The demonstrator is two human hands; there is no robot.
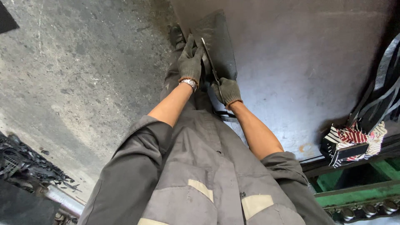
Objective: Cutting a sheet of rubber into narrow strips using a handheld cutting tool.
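Observation:
Both my hands wear dark grey knit gloves. My left hand (190, 62), with a metal watch (189, 83) at the wrist, presses flat on a dark rubber-like sheet (216, 37) that lies over the edge of a large grey metal plate (300, 62). My right hand (227, 91) grips the handle of large shears, whose long blade (210, 62) runs up along the sheet between my two hands. A black boot (176, 36) stands beside the sheet on the concrete floor.
Concrete floor (75, 75) spreads to the left. A heap of black scrap strips (25, 162) lies at lower left. At right, a striped cloth (354, 139) rests by black straps (385, 87) and a green metal frame (358, 191).

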